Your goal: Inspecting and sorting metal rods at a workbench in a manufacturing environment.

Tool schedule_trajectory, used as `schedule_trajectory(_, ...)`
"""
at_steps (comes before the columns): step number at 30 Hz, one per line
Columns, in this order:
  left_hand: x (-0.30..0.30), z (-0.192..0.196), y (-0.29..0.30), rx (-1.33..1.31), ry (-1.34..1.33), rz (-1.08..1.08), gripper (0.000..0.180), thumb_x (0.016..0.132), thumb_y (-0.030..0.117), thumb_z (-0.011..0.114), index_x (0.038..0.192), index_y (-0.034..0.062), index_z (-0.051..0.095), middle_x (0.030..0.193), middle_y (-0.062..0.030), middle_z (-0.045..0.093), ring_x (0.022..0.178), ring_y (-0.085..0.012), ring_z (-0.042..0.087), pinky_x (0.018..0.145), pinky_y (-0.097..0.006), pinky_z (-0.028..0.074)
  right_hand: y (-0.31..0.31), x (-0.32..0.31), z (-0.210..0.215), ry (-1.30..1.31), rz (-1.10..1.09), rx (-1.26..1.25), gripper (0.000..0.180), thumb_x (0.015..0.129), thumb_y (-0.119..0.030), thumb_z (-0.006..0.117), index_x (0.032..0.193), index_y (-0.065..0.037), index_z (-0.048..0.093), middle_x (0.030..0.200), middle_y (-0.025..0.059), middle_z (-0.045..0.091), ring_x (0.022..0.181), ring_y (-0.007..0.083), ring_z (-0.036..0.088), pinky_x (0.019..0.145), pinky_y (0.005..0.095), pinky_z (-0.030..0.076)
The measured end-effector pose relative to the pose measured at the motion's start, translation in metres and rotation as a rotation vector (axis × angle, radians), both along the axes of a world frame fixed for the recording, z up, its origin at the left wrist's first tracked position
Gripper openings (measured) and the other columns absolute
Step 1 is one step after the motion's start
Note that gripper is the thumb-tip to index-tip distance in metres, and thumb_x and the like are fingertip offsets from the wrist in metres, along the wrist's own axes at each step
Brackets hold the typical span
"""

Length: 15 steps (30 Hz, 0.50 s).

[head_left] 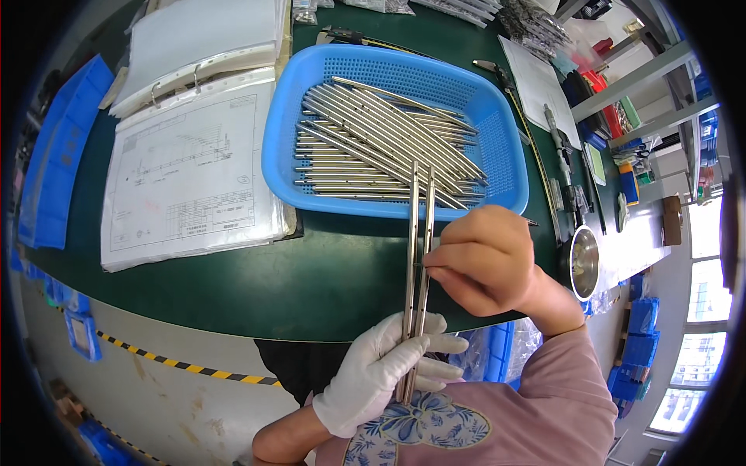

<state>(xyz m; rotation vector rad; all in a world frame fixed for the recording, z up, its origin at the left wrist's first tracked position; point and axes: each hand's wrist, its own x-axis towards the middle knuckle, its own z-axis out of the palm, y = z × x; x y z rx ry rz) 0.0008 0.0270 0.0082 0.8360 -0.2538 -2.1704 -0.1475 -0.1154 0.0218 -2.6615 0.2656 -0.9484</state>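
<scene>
My left hand, in a white glove, is closed round the lower part of two slim metal rods. The rods stand nearly side by side, with small holes along them, and their upper ends reach over the rim of a blue plastic basket. Bare and with curled fingers, my right hand pinches something small and thin against the right-hand rod; its kind is too small to make out. Many similar metal rods lie in a crossed pile inside the basket.
Left of the basket lies an open ring binder with a technical drawing. A blue bin stands beyond it. Calipers, a paper sheet and a metal bowl are on the right of the green table.
</scene>
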Motion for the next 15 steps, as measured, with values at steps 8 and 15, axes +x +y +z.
schedule_trajectory(8, -0.001, -0.002, 0.001, 0.005, 0.006, 0.029, 0.027, 0.096, 0.013, 0.038, 0.119, -0.0018, 0.041, 0.114, -0.0254, 0.056, 0.092, -0.0299, 0.065, 0.075, -0.033, 0.055, 0.005, -0.007, 0.004, -0.04, -0.069, -0.047, 0.014, 0.063, -0.006, 0.068, 0.076, -0.005, 0.063, 0.07, 0.0055, 0.056, 0.051, 0.0188, 0.051, 0.045, 0.0288, 0.038)
schedule_trajectory(15, -0.002, 0.002, -0.003, 0.005, -0.035, 0.016, 0.028, 0.096, 0.015, 0.04, 0.118, -0.0023, 0.04, 0.112, -0.0247, 0.057, 0.091, -0.0291, 0.065, 0.075, -0.032, 0.055, 0.003, -0.011, -0.002, 0.025, -0.124, 0.019, 0.014, 0.062, -0.005, 0.067, 0.075, -0.005, 0.062, 0.07, 0.0064, 0.055, 0.055, 0.0199, 0.053, 0.048, 0.0292, 0.039)
